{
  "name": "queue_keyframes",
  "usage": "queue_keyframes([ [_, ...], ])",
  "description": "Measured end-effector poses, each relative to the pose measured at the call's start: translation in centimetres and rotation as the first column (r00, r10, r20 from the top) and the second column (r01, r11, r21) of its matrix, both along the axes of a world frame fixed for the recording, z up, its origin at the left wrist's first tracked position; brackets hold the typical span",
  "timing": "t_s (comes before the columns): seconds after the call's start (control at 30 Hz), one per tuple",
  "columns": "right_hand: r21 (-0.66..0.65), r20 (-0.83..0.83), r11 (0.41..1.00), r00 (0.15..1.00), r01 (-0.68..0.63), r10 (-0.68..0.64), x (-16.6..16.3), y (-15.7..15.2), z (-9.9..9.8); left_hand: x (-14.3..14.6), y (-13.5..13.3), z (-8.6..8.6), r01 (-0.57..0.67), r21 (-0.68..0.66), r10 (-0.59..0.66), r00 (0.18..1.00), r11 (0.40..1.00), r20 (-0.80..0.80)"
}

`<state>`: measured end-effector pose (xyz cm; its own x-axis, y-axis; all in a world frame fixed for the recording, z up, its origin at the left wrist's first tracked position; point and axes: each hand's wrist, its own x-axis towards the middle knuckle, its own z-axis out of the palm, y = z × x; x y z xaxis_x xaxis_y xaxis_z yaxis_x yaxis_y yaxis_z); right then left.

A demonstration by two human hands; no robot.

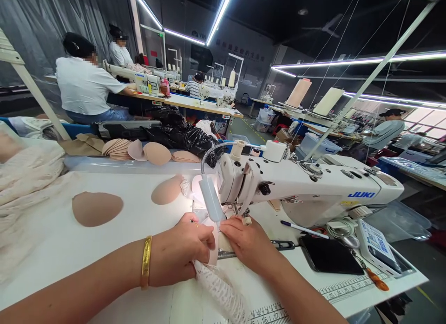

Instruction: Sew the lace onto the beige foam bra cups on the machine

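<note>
My left hand (191, 247), with a gold bangle on the wrist, is closed on a pale pink bra cup (213, 254) and white lace fabric (223, 289). The lace trails from under its fingers towards the table's front edge. My right hand (249, 243) lies with its fingers stretched out on the machine bed, close to the needle area. Both hands are below the head of a white sewing machine (299, 180). A grey lamp (212, 198) on a bent neck hides the needle and part of the cup between my hands.
Loose beige cups (97, 209) lie on the left of the white table, with a stack of cups (118, 149) behind. Cream lace cloth (24, 194) is heaped at far left. A black phone (329, 254) and a pen (303, 229) lie right. Co-workers sit at machines beyond.
</note>
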<state>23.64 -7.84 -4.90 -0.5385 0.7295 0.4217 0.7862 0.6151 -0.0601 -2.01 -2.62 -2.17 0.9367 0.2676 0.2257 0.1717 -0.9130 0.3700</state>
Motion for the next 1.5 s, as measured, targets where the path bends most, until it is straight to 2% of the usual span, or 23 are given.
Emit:
queue_keyframes([
  [0.1,-0.006,-0.005,1.000,1.000,0.002,-0.002,0.0,0.0,0.0,0.0,0.1,0.4,-0.010,-0.010,0.010,1.000,1.000,0.010],
  [0.23,-0.018,-0.009,1.000,1.000,0.017,-0.017,0.0,0.0,0.1,0.0,0.8,0.1,-0.006,0.018,0.005,0.999,1.000,0.051],
  [0.37,-0.028,-0.019,0.999,0.999,0.030,-0.031,0.1,-0.1,0.0,0.1,1.4,0.3,-0.035,0.016,0.034,0.999,0.999,0.020],
  [0.6,-0.005,-0.039,1.000,0.999,-0.024,0.024,-0.1,-0.2,0.5,0.2,2.0,0.6,-0.073,0.044,0.071,0.997,0.996,0.039],
  [0.7,-0.025,-0.066,0.996,0.994,-0.089,0.087,-0.4,-0.4,1.2,0.3,2.0,0.8,-0.064,0.092,0.059,0.996,0.994,0.063],
  [0.87,-0.037,-0.131,0.954,0.948,-0.297,0.290,-0.9,-1.0,2.0,0.3,1.6,0.9,-0.034,0.224,0.015,0.996,0.974,0.086],
  [0.97,-0.068,-0.130,0.942,0.939,-0.329,0.319,-0.9,-1.2,2.1,0.2,1.5,0.7,-0.005,0.276,-0.020,0.996,0.961,0.087],
  [1.2,-0.071,-0.110,0.964,0.962,-0.257,0.249,-0.8,-1.0,2.2,0.5,1.8,-0.2,-0.034,0.383,0.000,0.996,0.923,0.089],
  [1.5,-0.027,-0.023,1.000,1.000,-0.014,0.013,0.4,-0.6,0.8,1.8,1.0,-1.5,-0.184,0.537,0.095,0.977,0.823,0.189],
])
